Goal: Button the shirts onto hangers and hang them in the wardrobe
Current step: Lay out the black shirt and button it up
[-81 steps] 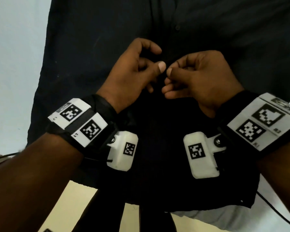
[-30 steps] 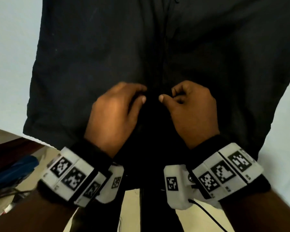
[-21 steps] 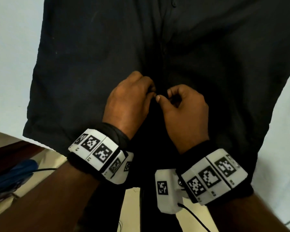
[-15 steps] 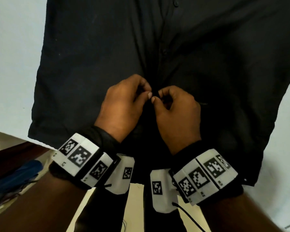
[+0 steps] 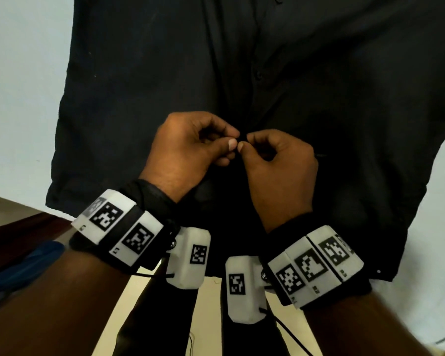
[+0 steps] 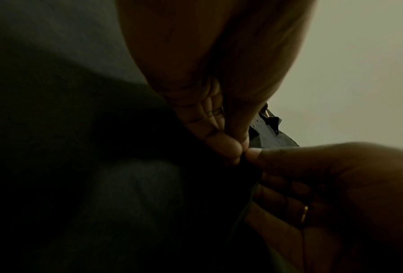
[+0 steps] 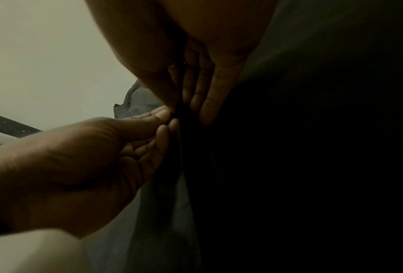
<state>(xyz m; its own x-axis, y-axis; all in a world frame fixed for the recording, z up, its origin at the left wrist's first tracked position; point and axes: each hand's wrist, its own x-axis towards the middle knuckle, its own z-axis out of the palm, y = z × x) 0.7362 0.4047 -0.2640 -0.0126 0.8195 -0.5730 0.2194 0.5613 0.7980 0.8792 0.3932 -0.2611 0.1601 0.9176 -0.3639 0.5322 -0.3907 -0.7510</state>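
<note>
A black shirt [image 5: 144,80] hangs in front of a pale wall, its front placket running down the middle with two fastened buttons [image 5: 259,74] above my hands. My left hand [image 5: 190,147] pinches the left edge of the placket between thumb and forefinger. My right hand [image 5: 275,163] pinches the right edge beside it, thumb tips almost touching. In the left wrist view my left hand [image 6: 226,144] meets the right hand [image 6: 312,175] on the dark cloth. In the right wrist view my right hand [image 7: 195,88] holds the placket and the left hand [image 7: 97,151] meets it. The hanger is out of sight.
The shirt's lower hem [image 5: 378,272] hangs just below my wrists. A dark brown wooden surface [image 5: 16,235] with a blue object [image 5: 34,258] lies at the lower left. Pale floor [image 5: 208,317] shows beneath, with a thin black cable [image 5: 290,335] trailing from the right wrist camera.
Both hands dropped from a higher spot on the placket to a lower one, then closed in together and pinched the two edges there.
</note>
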